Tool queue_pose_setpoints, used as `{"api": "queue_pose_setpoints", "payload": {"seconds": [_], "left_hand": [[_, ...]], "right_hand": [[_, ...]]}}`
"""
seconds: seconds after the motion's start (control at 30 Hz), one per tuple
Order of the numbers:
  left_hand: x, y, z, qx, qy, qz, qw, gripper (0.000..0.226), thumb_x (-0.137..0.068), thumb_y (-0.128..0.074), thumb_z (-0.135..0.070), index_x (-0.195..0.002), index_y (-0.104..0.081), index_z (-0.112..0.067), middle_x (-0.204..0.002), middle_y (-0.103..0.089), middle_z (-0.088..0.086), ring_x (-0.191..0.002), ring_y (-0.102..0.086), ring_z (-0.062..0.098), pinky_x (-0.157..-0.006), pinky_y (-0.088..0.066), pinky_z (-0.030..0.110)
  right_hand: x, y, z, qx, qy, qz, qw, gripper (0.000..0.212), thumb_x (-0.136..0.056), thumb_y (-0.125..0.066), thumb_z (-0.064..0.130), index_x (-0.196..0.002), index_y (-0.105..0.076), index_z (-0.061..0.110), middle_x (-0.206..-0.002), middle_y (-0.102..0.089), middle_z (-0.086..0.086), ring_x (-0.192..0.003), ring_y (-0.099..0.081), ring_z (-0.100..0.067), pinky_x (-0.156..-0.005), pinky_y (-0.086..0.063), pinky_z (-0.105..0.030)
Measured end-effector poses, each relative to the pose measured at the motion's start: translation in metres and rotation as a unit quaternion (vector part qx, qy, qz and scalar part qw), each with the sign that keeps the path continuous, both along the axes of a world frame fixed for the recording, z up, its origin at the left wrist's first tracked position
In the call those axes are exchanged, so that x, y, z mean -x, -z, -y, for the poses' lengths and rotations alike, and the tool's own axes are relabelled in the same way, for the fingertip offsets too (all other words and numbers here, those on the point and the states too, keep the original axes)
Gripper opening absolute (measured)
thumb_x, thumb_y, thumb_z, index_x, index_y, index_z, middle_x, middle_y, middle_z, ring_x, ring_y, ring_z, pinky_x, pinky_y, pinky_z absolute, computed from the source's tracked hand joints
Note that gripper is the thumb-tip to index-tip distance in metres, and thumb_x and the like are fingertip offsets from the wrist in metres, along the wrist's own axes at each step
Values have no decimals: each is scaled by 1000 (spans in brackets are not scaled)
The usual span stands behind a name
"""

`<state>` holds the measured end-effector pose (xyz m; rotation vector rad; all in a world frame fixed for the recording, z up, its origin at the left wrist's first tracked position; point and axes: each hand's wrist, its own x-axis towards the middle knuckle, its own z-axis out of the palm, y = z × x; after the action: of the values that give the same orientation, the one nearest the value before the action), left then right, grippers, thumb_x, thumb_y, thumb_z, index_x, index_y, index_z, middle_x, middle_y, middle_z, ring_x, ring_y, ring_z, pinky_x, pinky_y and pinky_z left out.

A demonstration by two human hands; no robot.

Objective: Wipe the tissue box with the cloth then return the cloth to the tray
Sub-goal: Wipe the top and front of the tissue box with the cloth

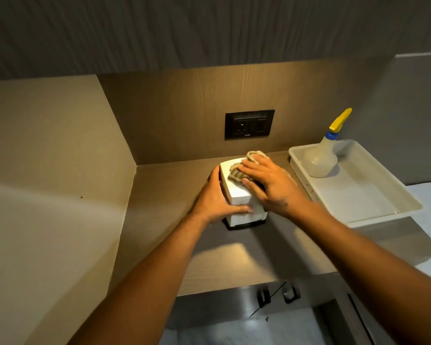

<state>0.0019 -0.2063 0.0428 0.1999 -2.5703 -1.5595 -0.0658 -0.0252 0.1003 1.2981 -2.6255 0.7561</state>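
Note:
A white tissue box with a dark base stands on the wooden counter near the back wall. My left hand grips its left side and front, thumb across the front face. On the box's top lies a beige cloth, bunched up, and my right hand presses flat on it with fingers spread. Part of the cloth sticks out behind my fingers. The white tray sits to the right of the box, apart from it.
A clear spray bottle with a yellow trigger stands in the tray's back left corner. A black wall socket is on the back panel above the box. A side wall closes the left. The counter's front edge lies below my forearms.

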Motion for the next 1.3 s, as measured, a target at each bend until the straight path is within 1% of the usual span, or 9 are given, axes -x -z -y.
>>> {"api": "queue_pose_setpoints", "payload": {"seconds": [0.13, 0.4, 0.6, 0.73, 0.83, 1.03, 1.1, 1.2, 1.3], "left_hand": [[1, 2, 0, -7, -6, -12, 1000, 134, -44, -103, -52, -155, -31, -31, -149, -55, -8, -134, -55, 14, -109, -53, 45], [5, 12, 1, -28, -2, -39, 999, 118, -60, -102, -21, -157, -34, -22, -155, -51, 1, -141, -53, 18, -116, -46, 40], [3, 2, -3, 0, -6, -26, 1000, 139, -38, -104, -53, -155, -32, -28, -153, -49, -6, -139, -50, 13, -111, -50, 43], [1, -1, -3, 24, -5, -24, 999, 134, -41, -104, -57, -151, -34, -28, -147, -52, -5, -133, -53, 14, -108, -52, 44], [2, -2, -4, 21, -4, -14, 1000, 137, -41, -104, -58, -154, -31, -29, -150, -50, -7, -135, -51, 12, -108, -51, 39], [3, 12, -3, 43, -19, 22, 999, 102, -71, -96, -14, -156, -38, -15, -160, -45, 14, -147, -45, 29, -117, -38, 33], [5, 8, -7, 16, -4, -12, 1000, 99, -57, -99, -26, -142, -47, -27, -149, -56, 13, -138, -55, 29, -112, -45, 37], [5, 0, -6, 4, -15, -13, 1000, 130, -40, -105, -51, -149, -36, -33, -149, -53, -5, -134, -53, 14, -108, -51, 40], [2, 2, -4, 21, -21, -9, 1000, 137, -36, -103, -63, -150, -30, -38, -148, -50, -11, -131, -52, 10, -106, -52, 42]], "right_hand": [[-22, 10, 17, 30, 3, -64, 998, 39, -97, -58, 26, -134, -58, 16, -141, -55, -4, -137, -39, -30, -116, -20, -47], [-23, 2, 27, -7, -15, -68, 998, 40, -99, -50, 37, -135, -58, 20, -144, -52, -7, -139, -35, -31, -114, -20, -44], [18, -11, 49, -90, 63, 14, 994, 45, -99, -36, 52, -137, -51, 35, -149, -46, -3, -138, -36, -30, -110, -26, -53], [35, -17, 67, -71, 126, 67, 987, 41, -98, -41, 49, -129, -61, 30, -128, -65, -3, -112, -58, -26, -94, -46, -50], [33, -21, 74, -76, 154, 65, 983, 39, -99, -40, 45, -122, -65, 27, -115, -70, -4, -101, -62, -26, -88, -48, -48], [-20, -4, 66, -1, 78, -57, 995, 31, -95, -50, 35, -112, -72, 20, -118, -70, -3, -111, -59, -25, -95, -43, -44], [-20, -2, 55, 6, 84, -63, 994, 35, -96, -48, 40, -119, -69, 23, -125, -67, -1, -118, -55, -24, -100, -37, -44], [7, -6, 44, -33, 122, -12, 992, 42, -98, -38, 48, -127, -63, 30, -134, -61, -1, -127, -48, -26, -105, -32, -47], [29, -15, 54, -19, 170, 92, 981, 42, -98, -38, 49, -122, -67, 30, -122, -68, -4, -115, -55, -29, -96, -43, -48]]}}
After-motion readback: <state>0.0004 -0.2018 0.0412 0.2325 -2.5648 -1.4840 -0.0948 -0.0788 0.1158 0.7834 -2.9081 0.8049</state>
